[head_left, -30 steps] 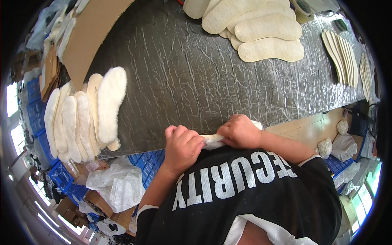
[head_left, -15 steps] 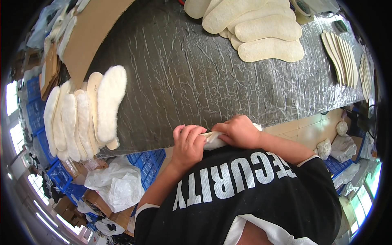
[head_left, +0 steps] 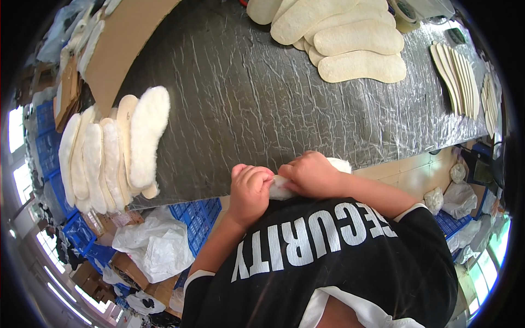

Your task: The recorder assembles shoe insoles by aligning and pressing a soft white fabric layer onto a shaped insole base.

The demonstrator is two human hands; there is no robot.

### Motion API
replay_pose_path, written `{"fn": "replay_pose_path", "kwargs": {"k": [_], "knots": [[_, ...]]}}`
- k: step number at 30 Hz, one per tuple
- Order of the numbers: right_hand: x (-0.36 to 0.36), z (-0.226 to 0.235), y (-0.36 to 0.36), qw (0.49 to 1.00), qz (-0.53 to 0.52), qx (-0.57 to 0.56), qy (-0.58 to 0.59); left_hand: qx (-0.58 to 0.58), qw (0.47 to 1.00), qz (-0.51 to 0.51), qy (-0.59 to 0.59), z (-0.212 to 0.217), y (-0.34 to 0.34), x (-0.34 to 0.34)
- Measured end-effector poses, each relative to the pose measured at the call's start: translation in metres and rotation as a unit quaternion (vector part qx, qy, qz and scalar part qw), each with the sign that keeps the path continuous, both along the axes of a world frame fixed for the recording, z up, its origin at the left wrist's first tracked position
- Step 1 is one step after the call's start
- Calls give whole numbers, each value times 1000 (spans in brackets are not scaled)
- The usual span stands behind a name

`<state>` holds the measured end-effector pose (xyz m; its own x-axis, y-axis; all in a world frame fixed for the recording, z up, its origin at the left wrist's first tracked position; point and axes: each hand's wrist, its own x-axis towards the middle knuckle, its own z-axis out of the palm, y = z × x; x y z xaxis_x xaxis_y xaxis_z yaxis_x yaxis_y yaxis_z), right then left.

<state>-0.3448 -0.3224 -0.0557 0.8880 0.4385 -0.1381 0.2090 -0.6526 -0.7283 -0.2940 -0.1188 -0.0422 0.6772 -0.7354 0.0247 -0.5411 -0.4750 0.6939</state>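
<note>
At the table's near edge, close to my body, both hands hold one white fluffy insole (head_left: 280, 188). My left hand (head_left: 250, 192) has its fingers curled round one end. My right hand (head_left: 311, 174) pinches it from the other side, and the insole's far end sticks out past the knuckles. The palms hide most of the insole. On the left of the table lies an overlapping row of insoles (head_left: 111, 158), some fluffy side up and some with the smooth cream side showing.
A pile of cream insoles (head_left: 358, 66) lies at the table's far side. Fanned insole stacks (head_left: 454, 79) rest at the right. Brown cardboard (head_left: 123, 44) covers the far-left corner. Below the table (head_left: 235, 109) are a white plastic bag (head_left: 156, 243) and blue crates (head_left: 199, 218).
My right hand has shifted slightly left and up, and more of the insole's fluffy end shows beyond it. The cream edge between my hands has turned out of sight, leaving white fluff.
</note>
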Motion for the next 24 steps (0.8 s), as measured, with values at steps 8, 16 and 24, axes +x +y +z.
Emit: {"fn": "replay_pose_path", "kwargs": {"k": [8, 16, 24], "knots": [[-6, -7, 1, 997, -43, 49, -39, -34, 986, 77, 147, 8, 31, 18], [-6, -8, 0, 996, -41, 65, -53, 3, 985, 38, 168, 6, 19, 9], [25, 7, -31, 989, -22, -42, 141, -96, 974, 137, 154, -22, 45, 16]]}}
